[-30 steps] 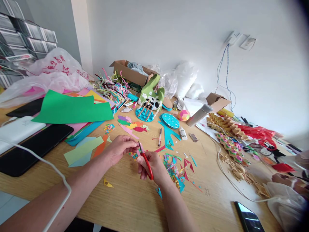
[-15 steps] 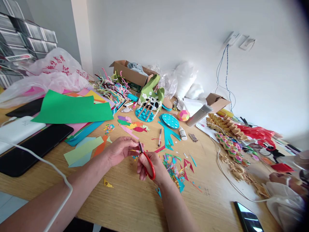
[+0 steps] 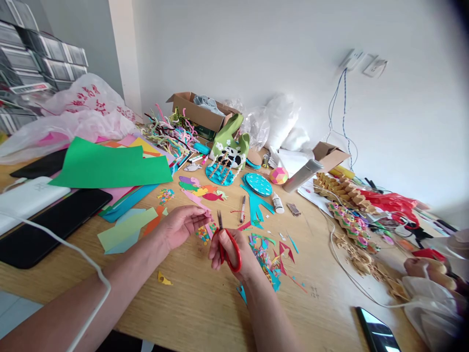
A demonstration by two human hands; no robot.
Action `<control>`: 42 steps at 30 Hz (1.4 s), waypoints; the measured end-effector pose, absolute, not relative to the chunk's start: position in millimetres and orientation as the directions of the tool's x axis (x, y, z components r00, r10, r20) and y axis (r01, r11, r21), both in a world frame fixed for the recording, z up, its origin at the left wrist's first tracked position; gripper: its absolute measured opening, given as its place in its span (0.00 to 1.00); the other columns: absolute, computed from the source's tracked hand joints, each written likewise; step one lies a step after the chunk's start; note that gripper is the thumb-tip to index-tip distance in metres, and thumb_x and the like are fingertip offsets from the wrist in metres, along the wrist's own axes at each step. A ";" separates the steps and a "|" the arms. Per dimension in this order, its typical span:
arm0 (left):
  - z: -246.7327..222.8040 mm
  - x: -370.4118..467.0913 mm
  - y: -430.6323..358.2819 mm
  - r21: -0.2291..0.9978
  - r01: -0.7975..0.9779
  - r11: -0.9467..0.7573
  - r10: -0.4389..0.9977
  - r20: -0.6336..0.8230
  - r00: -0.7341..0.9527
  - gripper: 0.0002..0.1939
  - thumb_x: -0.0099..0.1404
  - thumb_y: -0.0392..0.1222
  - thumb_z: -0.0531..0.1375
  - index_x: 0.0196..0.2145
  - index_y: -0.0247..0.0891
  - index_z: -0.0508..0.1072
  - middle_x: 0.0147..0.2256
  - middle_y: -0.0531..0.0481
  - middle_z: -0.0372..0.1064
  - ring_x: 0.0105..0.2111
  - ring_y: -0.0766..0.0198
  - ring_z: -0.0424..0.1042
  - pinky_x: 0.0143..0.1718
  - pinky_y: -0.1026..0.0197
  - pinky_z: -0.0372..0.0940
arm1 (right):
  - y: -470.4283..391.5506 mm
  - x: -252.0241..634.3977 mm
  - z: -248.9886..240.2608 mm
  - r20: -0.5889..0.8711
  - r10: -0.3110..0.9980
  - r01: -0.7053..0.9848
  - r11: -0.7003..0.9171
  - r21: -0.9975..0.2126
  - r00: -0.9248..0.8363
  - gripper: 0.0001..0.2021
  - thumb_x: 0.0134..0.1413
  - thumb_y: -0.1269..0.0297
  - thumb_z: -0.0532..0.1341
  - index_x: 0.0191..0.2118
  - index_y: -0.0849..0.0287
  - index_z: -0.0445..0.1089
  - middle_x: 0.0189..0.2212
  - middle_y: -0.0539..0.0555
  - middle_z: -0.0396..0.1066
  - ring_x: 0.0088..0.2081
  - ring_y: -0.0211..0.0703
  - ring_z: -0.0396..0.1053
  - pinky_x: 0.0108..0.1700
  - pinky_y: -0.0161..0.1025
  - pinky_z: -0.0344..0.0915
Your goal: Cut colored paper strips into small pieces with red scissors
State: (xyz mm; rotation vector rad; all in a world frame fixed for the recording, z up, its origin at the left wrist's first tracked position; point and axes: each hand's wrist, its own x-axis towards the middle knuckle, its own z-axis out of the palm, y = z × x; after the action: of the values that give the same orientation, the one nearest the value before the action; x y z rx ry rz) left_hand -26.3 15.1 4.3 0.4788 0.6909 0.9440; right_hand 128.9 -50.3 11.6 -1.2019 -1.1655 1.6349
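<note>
My right hand (image 3: 230, 252) is wrapped round the red handles of a pair of scissors (image 3: 234, 258), whose slim blades point up and away, almost together. To their left, my left hand (image 3: 185, 224) pinches a small piece of pink paper (image 3: 207, 213) at its fingertips, a little apart from the blades. Small coloured paper dots (image 3: 202, 234) lie on the table below the fingers. Just beyond are several cut paper fish (image 3: 212, 196) in various colours. A heap of paper scraps (image 3: 262, 256) lies right of my right hand, partly behind the wrist.
Green paper sheets (image 3: 110, 166) and a black tablet-like slab (image 3: 54, 225) lie left, with a white cable (image 3: 82, 252) crossing my left forearm. Farther back stand a turquoise disc stack (image 3: 257, 184), a glue bottle (image 3: 277, 203) and a grey flask (image 3: 303, 176). A phone (image 3: 377, 330) lies front right.
The scissors have moved slightly right, away from my left fingertips, and their blades now point more upright. The pink paper at my left fingers shows more clearly.
</note>
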 end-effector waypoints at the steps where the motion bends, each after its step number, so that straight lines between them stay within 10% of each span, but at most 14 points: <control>1: 4.1 -26.2 15.1 0.643 -0.569 0.513 0.856 -0.330 0.399 0.05 0.52 0.27 0.60 0.25 0.29 0.77 0.29 0.43 0.76 0.32 0.63 0.75 0.41 0.63 0.69 | -49.0 128.5 12.4 -0.200 0.970 -0.049 -0.209 -0.977 -0.140 0.25 0.43 0.41 0.62 0.23 0.63 0.65 0.16 0.52 0.68 0.15 0.35 0.65 0.18 0.30 0.61; 6: 3.6 -24.6 10.8 0.719 -0.520 0.462 0.869 -0.248 0.429 0.03 0.49 0.30 0.64 0.26 0.30 0.77 0.30 0.43 0.77 0.35 0.61 0.75 0.45 0.60 0.67 | -45.6 126.7 14.6 0.066 0.972 0.098 0.045 -0.994 0.227 0.16 0.41 0.55 0.68 0.28 0.61 0.66 0.24 0.52 0.70 0.26 0.37 0.66 0.29 0.33 0.63; 19: 7.8 -15.6 -0.2 0.979 -0.096 0.180 0.926 -0.136 0.352 0.04 0.47 0.39 0.65 0.21 0.36 0.78 0.30 0.45 0.76 0.30 0.61 0.71 0.33 0.61 0.62 | -43.2 124.4 5.7 0.049 0.978 0.068 0.036 -0.997 0.201 0.10 0.40 0.65 0.66 0.28 0.58 0.63 0.24 0.48 0.65 0.27 0.37 0.62 0.30 0.33 0.60; 42: 8.8 -16.6 0.9 0.994 -0.008 0.112 0.944 -0.104 0.314 0.03 0.48 0.38 0.64 0.21 0.36 0.77 0.29 0.46 0.76 0.30 0.60 0.72 0.30 0.63 0.63 | -45.3 123.3 11.3 0.003 0.986 0.117 -0.016 -0.993 0.165 0.12 0.42 0.58 0.65 0.27 0.59 0.63 0.22 0.48 0.64 0.24 0.36 0.60 0.27 0.33 0.58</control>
State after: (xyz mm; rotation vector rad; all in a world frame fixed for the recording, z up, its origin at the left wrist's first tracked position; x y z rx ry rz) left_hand -16.6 0.9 8.8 1.2445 1.0051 0.9083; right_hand 123.3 -45.3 11.3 -1.3742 -1.1666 1.0318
